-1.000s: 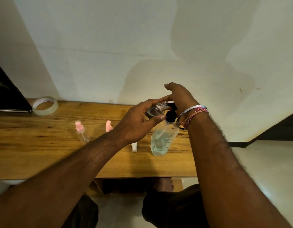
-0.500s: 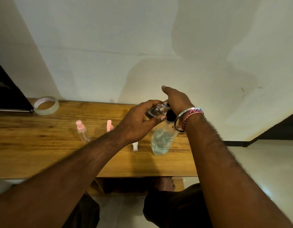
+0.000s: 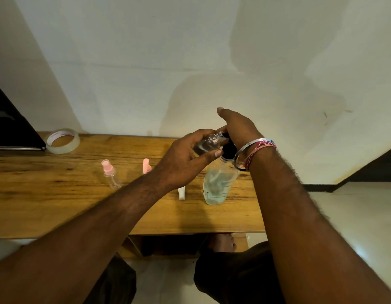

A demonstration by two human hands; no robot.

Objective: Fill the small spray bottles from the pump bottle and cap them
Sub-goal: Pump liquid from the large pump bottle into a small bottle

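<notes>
Since 1.0 s ago right hand (image 3: 236, 126) has sunk onto pump bottle (image 3: 217, 183) head at table (image 3: 58, 205) centre, fingers extended; left hand (image 3: 183, 163) grips uncapped small spray bottle (image 3: 206, 144) at spout; advise keeping mouth directly under nozzle, slow strokes.

You won't find any text you can read here. The tape roll (image 3: 62, 141) at the left of the frame carries reddish print on its inner core, but it's too small and blurred to make out.
</notes>
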